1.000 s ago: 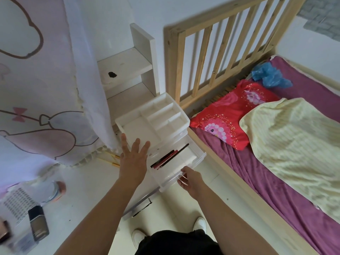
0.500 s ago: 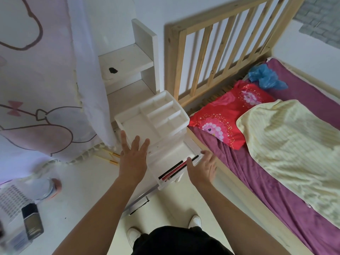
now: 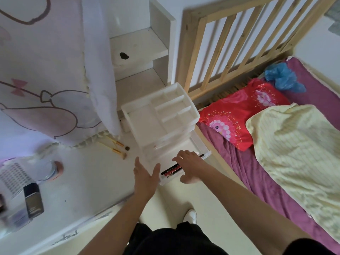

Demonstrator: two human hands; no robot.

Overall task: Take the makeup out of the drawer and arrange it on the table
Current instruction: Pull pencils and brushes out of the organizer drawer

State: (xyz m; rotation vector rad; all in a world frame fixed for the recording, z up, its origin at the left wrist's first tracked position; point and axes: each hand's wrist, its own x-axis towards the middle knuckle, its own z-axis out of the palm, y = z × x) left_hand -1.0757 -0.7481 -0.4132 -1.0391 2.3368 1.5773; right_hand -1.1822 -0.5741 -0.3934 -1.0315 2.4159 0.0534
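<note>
A white plastic drawer organizer (image 3: 160,115) stands at the right end of the white table (image 3: 88,181). Its lowest drawer (image 3: 195,146) is pulled out toward me. Red and black makeup pencils (image 3: 170,170) lie along the drawer's front edge. My right hand (image 3: 189,166) reaches into the drawer over the pencils, fingers spread, thumb outside the drawer front. My left hand (image 3: 145,179) hovers open just left of the drawer, palm facing it, holding nothing.
Two gold-handled makeup brushes (image 3: 117,148) lie on the table by a hanging curtain (image 3: 55,70). A dark foundation bottle (image 3: 33,199), a clear jar (image 3: 49,169) and a printed sheet sit at the left. A wooden bed (image 3: 276,135) with a red pillow stands close on the right.
My right hand has moved from the drawer's front edge up and over into the drawer, covering the pencils. My left hand has pulled back from the organizer's side toward me.
</note>
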